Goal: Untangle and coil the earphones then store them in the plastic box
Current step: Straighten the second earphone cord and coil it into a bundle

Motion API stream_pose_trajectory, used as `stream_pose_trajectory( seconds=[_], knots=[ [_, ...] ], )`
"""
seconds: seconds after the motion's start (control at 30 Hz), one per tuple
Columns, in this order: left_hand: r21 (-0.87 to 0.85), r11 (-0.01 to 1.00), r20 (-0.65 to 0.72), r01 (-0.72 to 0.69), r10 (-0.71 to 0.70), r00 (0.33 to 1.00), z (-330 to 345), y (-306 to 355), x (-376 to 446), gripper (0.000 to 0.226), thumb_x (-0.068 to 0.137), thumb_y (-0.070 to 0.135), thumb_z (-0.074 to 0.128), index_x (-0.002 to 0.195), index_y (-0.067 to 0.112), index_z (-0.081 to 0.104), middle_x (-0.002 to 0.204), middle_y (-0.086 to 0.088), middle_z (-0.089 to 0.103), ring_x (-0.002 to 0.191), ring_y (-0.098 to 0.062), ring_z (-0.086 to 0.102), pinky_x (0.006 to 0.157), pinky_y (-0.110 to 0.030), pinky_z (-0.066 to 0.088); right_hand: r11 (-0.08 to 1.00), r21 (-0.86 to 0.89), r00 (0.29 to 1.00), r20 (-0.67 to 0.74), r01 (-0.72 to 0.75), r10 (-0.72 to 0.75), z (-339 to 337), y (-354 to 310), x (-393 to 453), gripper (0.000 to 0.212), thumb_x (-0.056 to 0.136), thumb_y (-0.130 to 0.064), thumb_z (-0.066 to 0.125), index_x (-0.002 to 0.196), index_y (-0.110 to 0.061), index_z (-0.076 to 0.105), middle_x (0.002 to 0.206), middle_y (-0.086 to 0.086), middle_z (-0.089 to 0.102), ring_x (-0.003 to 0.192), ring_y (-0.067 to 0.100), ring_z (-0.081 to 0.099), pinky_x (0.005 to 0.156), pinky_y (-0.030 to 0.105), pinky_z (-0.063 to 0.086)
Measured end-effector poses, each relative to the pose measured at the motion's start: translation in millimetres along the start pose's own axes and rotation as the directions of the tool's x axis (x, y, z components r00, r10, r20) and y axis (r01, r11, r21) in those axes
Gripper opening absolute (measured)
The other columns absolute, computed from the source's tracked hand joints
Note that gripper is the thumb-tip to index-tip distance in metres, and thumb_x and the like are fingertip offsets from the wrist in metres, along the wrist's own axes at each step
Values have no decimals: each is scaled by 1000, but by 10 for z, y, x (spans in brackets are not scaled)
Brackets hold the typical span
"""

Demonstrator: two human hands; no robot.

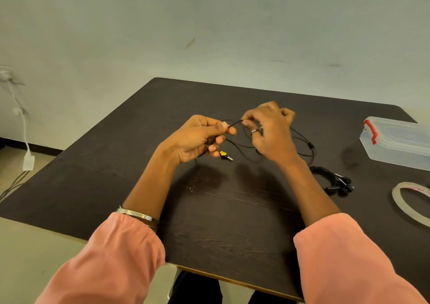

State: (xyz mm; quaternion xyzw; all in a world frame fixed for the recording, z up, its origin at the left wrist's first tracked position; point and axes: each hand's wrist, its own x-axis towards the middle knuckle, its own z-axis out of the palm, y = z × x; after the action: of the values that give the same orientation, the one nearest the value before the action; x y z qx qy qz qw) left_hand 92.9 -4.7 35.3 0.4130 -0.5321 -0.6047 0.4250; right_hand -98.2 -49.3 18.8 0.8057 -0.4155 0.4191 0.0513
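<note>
A thin black earphone cable [300, 138] is stretched between both hands above the dark table [232, 222]. My left hand [197, 138] pinches the cable between thumb and fingers. My right hand [270, 129], with a ring on one finger, pinches the same cable a little to the right. Loose loops trail on the table to the right of my right hand. The jack with a yellow tag [225, 154] hangs just below my left hand. A second black earphone bundle [335, 181] lies coiled on the table to the right. The clear plastic box [398, 141] with a red latch stands at the far right, lid on.
A roll of clear tape [406, 202] lies at the right edge near the box. A white charger and cables [28, 161] hang from the wall at the left, off the table. The table's near edge is just above my lap.
</note>
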Motion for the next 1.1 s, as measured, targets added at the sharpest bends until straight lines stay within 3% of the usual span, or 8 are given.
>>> stream_pose_trajectory(
  seconds=[0.2, 0.3, 0.43, 0.57, 0.67, 0.77, 0.93, 1.1],
  knots=[
    [-126, 992, -3, -12, 11, 1000, -111, 29, -24, 27, 98, 20, 48, 98, 2, 68, 56, 3, 41, 42, -4, 31, 40, -16, 31, 901, 264, 896, -194, -344, 399, -78, 73, 9, 7, 86, -11, 56, 83, -9, 61, 74, -6, 61, 68, 10, 58, 76, 37, 52],
    [-257, 966, -4, 5, -6, 1000, -103, 24, -1, 25, 98, 19, 47, 99, 3, 66, 57, 4, 40, 41, -2, 30, 38, -14, 29, 815, 325, 813, -183, -480, 552, -104, 127, 7, 7, 87, -8, 58, 85, -6, 64, 76, 0, 65, 71, 14, 61, 77, 41, 55],
    [-434, 899, -93, 55, -106, 990, -54, -4, 81, 20, 100, 19, 45, 94, 7, 60, 56, 5, 40, 38, -1, 30, 33, -12, 29, 899, 112, 904, -8, -424, 428, -60, 82, 11, 41, 88, -12, 61, 129, -9, 52, 123, 7, 59, 114, 21, 54, 102, 41, 45],
    [-231, 971, -221, 70, -122, 968, 18, -61, 129, 22, 100, 20, 48, 92, 7, 63, 55, 5, 42, 39, -2, 28, 34, -13, 23, 996, -93, 987, 160, -16, 31, -45, -120, 46, 81, 82, -16, 63, 151, -20, 21, 153, 1, 30, 139, 21, 22, 105, 45, 21],
    [-138, 986, -150, 98, -119, 981, 59, -65, 110, 24, 100, 20, 47, 91, 5, 64, 54, 4, 44, 39, -2, 27, 33, -13, 23, 995, -35, 964, 254, 92, -81, 52, -188, 19, 51, 86, -14, 55, 135, -24, 50, 128, -3, 58, 125, 16, 46, 104, 44, 17],
    [-156, 978, -53, 141, -151, 987, 77, -45, 82, 26, 101, 21, 46, 93, 3, 64, 57, 4, 42, 41, -2, 27, 34, -12, 24, 982, 188, 980, 184, 34, -69, 38, -82, 7, 32, 83, -6, 49, 104, -14, 72, 93, 0, 73, 87, 14, 66, 90, 37, 46],
    [-389, 906, 105, 166, -135, 985, 100, -22, 68, 28, 101, 12, 41, 111, -4, 61, 64, 1, 45, 48, -2, 36, 40, -11, 37, 914, 327, 966, -11, -242, 260, 27, 24, 2, 33, 82, 13, 49, 99, -3, 72, 84, 7, 71, 72, 7, 66, 70, 22, 56],
    [-460, 880, 133, 116, -60, 989, 100, -35, 69, 30, 98, 2, 40, 121, -7, 56, 72, -3, 59, 56, -5, 53, 55, -17, 53, 931, 254, 965, 87, -262, 247, 80, 82, 2, 19, 89, 2, 57, 98, -5, 73, 79, 3, 69, 70, 12, 63, 69, 32, 57]
  ],
)
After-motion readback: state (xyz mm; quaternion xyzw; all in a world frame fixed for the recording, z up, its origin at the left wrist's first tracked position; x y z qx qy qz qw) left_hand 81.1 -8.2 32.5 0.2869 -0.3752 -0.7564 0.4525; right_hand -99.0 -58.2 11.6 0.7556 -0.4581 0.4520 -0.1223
